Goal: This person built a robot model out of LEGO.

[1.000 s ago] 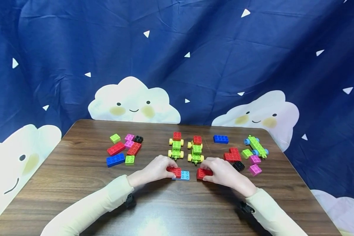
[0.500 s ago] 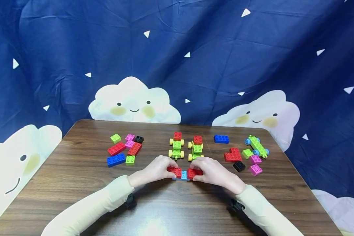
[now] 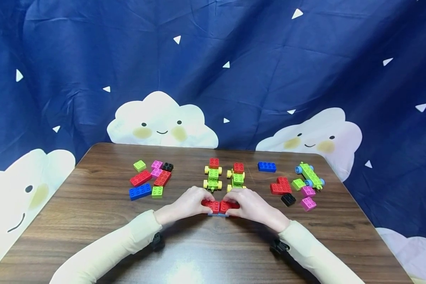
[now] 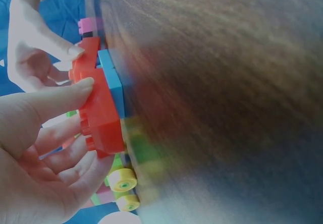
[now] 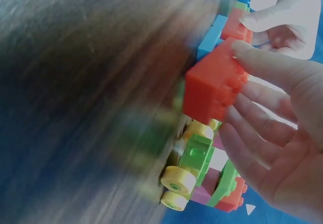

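Note:
At the table's middle my left hand (image 3: 191, 202) grips a red brick (image 3: 213, 206), thumb on its near side and fingers on the far side. That brick sits on the left part of a light blue brick (image 4: 115, 92). My right hand (image 3: 251, 203) pinches a second red brick (image 3: 225, 207) over the blue brick's right part, close beside the first. Whether the second brick is fully seated, I cannot tell. Just beyond the hands stand two green cars with yellow wheels, the left car (image 3: 213, 179) and the right car (image 3: 238, 178), each topped by red at its far end.
Loose bricks lie at the left, among them a long blue brick (image 3: 140, 192) and a red brick (image 3: 140, 178). At the right are an L-shaped red group (image 3: 281, 186), a black brick (image 3: 288, 199), pink bricks (image 3: 308, 204) and a green car base (image 3: 310, 176) with blue wheels.
My right hand has moved left with its red brick, from beside the light blue brick to over its right part. My left hand keeps its place and grip.

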`<state>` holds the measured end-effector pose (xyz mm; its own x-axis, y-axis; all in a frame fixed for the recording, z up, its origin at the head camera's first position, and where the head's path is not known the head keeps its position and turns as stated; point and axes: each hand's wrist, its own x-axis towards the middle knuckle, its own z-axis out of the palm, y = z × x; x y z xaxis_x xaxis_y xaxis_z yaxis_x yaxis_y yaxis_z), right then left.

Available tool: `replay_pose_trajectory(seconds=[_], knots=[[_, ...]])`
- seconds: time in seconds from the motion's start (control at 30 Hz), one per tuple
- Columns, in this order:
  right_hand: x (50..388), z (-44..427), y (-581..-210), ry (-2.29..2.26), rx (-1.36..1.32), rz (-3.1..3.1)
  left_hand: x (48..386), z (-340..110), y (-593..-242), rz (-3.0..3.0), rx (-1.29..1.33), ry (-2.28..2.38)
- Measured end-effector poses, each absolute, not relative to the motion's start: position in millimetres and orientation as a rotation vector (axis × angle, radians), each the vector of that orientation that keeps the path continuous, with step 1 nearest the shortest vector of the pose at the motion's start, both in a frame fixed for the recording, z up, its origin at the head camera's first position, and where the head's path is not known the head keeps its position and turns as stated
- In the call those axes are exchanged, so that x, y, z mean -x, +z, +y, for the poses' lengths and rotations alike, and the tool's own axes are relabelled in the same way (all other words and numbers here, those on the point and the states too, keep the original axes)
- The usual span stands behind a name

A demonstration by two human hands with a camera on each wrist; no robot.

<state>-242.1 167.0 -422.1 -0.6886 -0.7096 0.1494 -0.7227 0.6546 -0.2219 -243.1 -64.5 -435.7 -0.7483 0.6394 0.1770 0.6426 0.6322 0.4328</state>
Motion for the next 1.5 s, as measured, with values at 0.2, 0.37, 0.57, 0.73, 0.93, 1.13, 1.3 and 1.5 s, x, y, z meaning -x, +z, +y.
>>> replay_pose_trajectory(seconds=[0.2,0.37,0.57,0.73,0.93,1.13,1.3,1.5], knots=[[242.2,167.5,-421.6,0.456,-1.214,-2.847,242.6,-65.1,-435.4,-2.803,1.129,-0.766],[240.1,168.8,-422.1,0.471,-1.239,-2.842,241.8,-65.7,-436.7,-2.747,1.159,-0.768],[236.7,169.1,-423.3,0.431,-1.274,-2.822,242.2,-64.8,-436.7,-2.799,1.13,-0.784],[235.8,167.9,-423.7,0.435,-1.273,-2.81,243.4,-63.6,-436.2,-2.833,1.107,-0.768],[236.0,166.9,-423.1,0.418,-1.289,-2.801,242.9,-63.8,-435.4,-2.84,1.107,-0.776],[239.2,165.4,-421.0,0.421,-1.299,-2.802,243.6,-64.2,-435.8,-2.828,1.126,-0.768],[240.9,164.5,-422.4,0.439,-1.298,-2.805,244.3,-71.9,-435.5,-2.814,1.174,-0.704],[240.4,164.3,-421.5,0.419,-1.296,-2.822,244.5,-88.5,-431.3,-2.858,1.152,-0.686]])
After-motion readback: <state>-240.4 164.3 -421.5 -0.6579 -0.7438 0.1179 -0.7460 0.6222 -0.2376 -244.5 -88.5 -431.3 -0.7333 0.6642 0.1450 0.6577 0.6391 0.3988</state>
